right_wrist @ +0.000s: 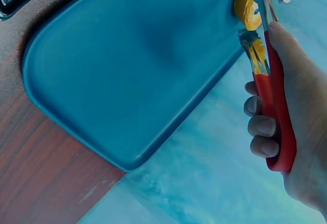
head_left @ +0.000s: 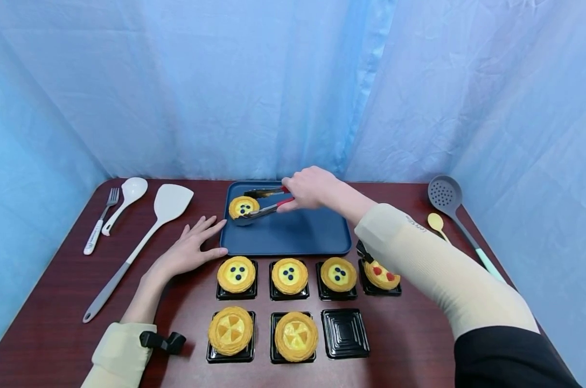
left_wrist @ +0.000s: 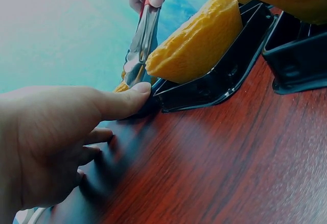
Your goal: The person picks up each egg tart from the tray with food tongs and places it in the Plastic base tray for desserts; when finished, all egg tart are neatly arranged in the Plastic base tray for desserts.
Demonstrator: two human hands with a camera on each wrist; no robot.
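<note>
My right hand grips metal tongs by their red handles, reaching over the blue tray. The tongs' two arms stand apart on either side of an egg tart with blueberries on top, at the tray's left end. Fingers spread, my left hand lies at the tray's left edge, its thumb near the front corner. In the left wrist view that thumb is right at the tray's rim, beside a black plastic base with a tart.
In front of the tray, a row of black bases holds blueberry tarts and a red-topped tart. Nearer are two tarts with yellow wedges and a bare black base. A white spatula, spoon and fork lie left; a skimmer lies right.
</note>
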